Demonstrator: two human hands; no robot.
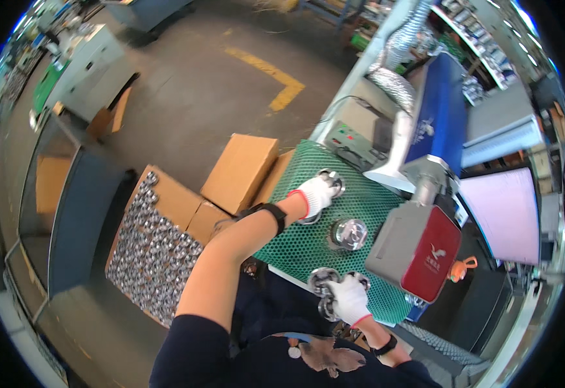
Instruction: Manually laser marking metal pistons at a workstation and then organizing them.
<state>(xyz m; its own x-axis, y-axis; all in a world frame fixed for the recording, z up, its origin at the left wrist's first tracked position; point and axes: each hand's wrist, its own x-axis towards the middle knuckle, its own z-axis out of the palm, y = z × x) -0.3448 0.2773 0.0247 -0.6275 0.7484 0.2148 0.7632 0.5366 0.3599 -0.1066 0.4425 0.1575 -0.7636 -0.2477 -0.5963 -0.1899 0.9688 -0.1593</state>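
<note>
My left hand (pixel 316 193), in a white glove with a red cuff, is closed on a shiny round metal part (pixel 333 183) over the green perforated mat (pixel 297 169). A second metal part (pixel 310 219) lies partly under that hand. Nearer my body, my right hand (pixel 350 299), gloved the same way, has its fingers closed among several round metal parts (pixel 322 278); its fingertips are partly hidden. Between the hands, a polished round piece (pixel 349 234) sits on the mat, apart from both gloves.
A machine with a red-and-grey head (pixel 418 252) and a blue body (pixel 436 116) stands to the right, beside a monitor (pixel 504 216). Left of the bench are a cardboard box (pixel 240 172) and a wide tray of many shiny metal parts (pixel 150 252). A control box (pixel 354 137) is at the back.
</note>
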